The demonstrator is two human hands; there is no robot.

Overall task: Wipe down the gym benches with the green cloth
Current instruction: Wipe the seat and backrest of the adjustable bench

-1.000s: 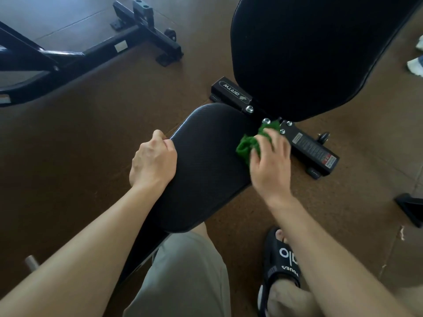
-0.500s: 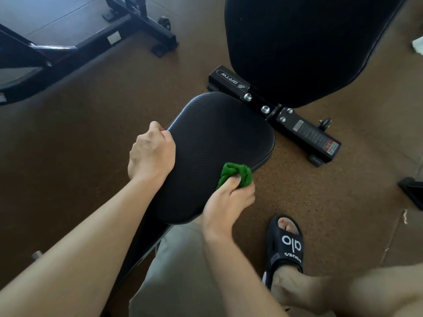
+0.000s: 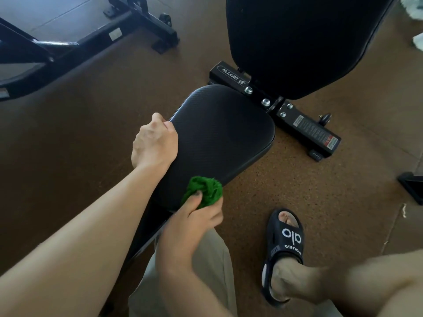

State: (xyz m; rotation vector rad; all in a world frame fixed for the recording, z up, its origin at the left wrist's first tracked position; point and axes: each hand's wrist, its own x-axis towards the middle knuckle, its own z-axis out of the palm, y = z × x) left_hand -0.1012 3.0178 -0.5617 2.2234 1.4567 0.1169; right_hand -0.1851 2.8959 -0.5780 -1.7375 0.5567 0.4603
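Hidden or cut off: left hand (image 3: pixel 154 143) fingers curl over the far-left edge of the seat pad (image 3: pixel 219 138); fingertips not visible beneath it. The backrest pad (image 3: pixel 302 42) runs out of the top of the view. A second bench frame (image 3: pixel 68 40), well away to the upper left of the left grip, is cut by the left and top edges; only its black bars and a foot show. Right forearm blurred at the lower right corner. A pale object (image 3: pixel 415 10) at the top right corner is too cropped to identify; a dark object (image 3: pixel 412 186) at the right edge likewise.

Right hand (image 3: pixel 196 216): grip closed on the green cloth (image 3: pixel 204 191), thumb on top, cloth bunched just ahead of the fingers and pressed on the near edge of the seat pad. Left grip: closed round the pad's edge, just up and left of the cloth, forearm lying beside it.

Counts: one cloth; two hands; two black pads on this bench; one base bar (image 3: pixel 306 129) with label, beyond the right grip; four bolts visible on the hinge bracket; one black sandal (image 3: pixel 286 245) marked "alo", right of the right grip, on the brown floor (image 3: pixel 80 133).
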